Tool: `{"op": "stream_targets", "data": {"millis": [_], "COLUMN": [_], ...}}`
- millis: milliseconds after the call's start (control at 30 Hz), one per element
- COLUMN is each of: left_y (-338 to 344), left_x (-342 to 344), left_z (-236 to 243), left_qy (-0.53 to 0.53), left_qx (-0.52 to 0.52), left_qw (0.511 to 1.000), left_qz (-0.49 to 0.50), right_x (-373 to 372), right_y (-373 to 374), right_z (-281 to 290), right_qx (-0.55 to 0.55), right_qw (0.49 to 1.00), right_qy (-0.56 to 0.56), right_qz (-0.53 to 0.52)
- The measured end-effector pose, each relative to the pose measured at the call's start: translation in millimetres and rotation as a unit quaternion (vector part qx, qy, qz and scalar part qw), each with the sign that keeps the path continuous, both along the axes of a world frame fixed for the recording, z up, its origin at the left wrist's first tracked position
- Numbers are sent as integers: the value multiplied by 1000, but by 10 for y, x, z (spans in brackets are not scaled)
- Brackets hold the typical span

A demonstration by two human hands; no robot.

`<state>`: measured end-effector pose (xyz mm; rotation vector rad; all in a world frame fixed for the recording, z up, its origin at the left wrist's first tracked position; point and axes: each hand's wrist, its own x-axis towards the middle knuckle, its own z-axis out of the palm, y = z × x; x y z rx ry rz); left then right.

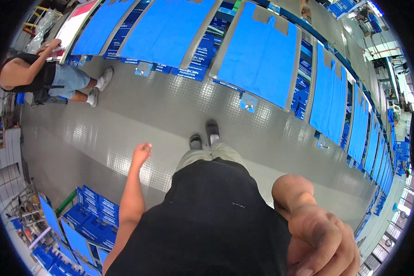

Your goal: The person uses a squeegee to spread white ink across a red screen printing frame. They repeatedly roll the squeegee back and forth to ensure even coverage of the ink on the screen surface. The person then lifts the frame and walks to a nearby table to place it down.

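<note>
My left hand [142, 152] hangs over the grey floor, left of my legs. Its fingers are curled in, and nothing shows in them. Large and close at the lower right is my right hand [326, 239], beside my black shirt. Its fingers are bent and pressed together, and the inside of the grip is hidden. Neither hand touches a table. Ahead of me, a row of flat boards carries blue fabric pieces [261, 57], each laid flat with notches at one end.
Under the boards are stacked blue printed boxes [197, 60]. Metal brackets [248, 102] stick out at the row's front edge. Another person [37, 76] stands at the far left by a red and white panel [79, 25]. More blue boxes [94, 211] lie at the lower left.
</note>
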<state>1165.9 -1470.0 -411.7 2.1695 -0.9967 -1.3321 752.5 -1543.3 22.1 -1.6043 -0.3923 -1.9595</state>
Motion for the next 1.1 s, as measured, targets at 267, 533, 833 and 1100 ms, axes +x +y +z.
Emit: {"op": "stream_targets", "data": {"millis": [267,533,833,1100], "left_y": [-189,-170,-1502,-3805], "left_x": [-194,-423,1606,1464], "left_z": [-228,40,-755,2757], "left_qy": [34,-59,-11,293], "left_qx": [120,249,123,-279], "left_qw": [992,961,939,759], "left_qz": [7,-106,-320,-510], "right_x": [-60,217,1527,2891], "right_y": [-991,-1733,-2306,-2502], "right_z": [-82,-117,-434,-215], "right_qx": [55,72,221,123], "right_qw": [998,987,897,875], "right_qy": [-6,114,355,407], "right_qz": [-7,-87,143,230]}}
